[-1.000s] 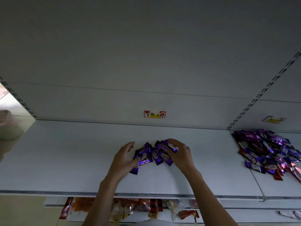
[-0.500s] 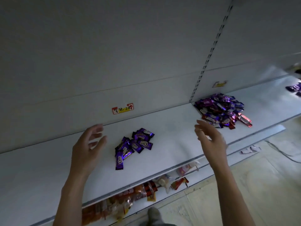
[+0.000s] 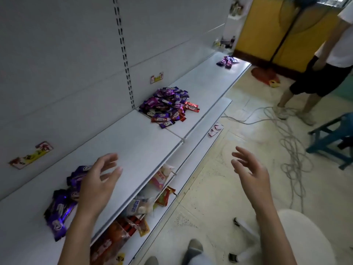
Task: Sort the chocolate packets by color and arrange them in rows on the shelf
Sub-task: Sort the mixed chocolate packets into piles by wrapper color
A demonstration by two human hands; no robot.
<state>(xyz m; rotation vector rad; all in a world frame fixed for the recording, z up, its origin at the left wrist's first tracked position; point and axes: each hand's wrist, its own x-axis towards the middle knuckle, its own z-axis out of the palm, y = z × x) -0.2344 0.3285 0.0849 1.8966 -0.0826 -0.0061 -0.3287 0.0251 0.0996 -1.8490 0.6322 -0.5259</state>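
A small group of purple chocolate packets (image 3: 61,205) lies on the white shelf (image 3: 133,148) at the lower left. My left hand (image 3: 99,184) hovers just above and to the right of them, fingers spread, holding nothing. My right hand (image 3: 250,175) hangs in the air beyond the shelf's front edge, over the floor, fingers relaxed and empty. Farther along the shelf sits a mixed heap of purple and red packets (image 3: 168,106). A third little cluster of purple packets (image 3: 227,62) lies near the shelf's far end.
The lower shelf (image 3: 193,169) holds snack bags (image 3: 133,215). A person in dark shorts (image 3: 321,73) stands at the right. Cables (image 3: 292,150) lie on the floor beside a blue stool (image 3: 330,142). A white chair seat (image 3: 305,240) is at the lower right.
Both hands have left the purple packets and lifted off with fingers spread. My view has swung to the right, and my right hand now hangs over the floor.
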